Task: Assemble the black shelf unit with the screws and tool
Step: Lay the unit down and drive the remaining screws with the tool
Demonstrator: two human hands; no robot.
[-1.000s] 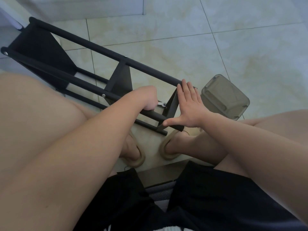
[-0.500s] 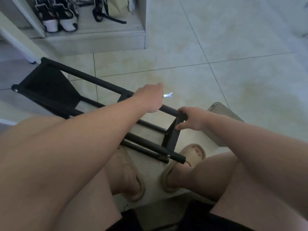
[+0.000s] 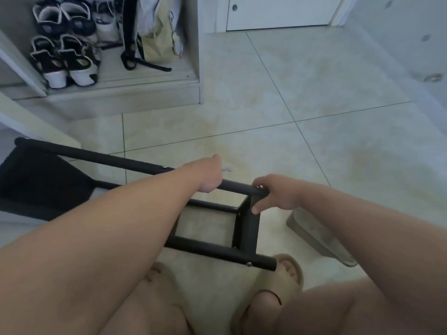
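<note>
Black steel frame (image 3: 217, 250) lies on its side on the tiled floor (image 3: 266, 117) by the seated person's feet. Judged stiff, fairly light and smooth-coated, it is best held at tube ends or cross-bars rather than the dark panel (image 3: 36, 184). Left hand (image 3: 210, 175) is fisted round a small wrench (image 3: 227, 169) over the upper tube (image 3: 237, 186), whose end the right hand (image 3: 278, 194) grips. Grey box (image 3: 314, 233) lies just right, contents not discernible; the cupboard (image 3: 116, 93) holds shoes (image 3: 60, 61) and a bag (image 3: 157, 44).
</note>
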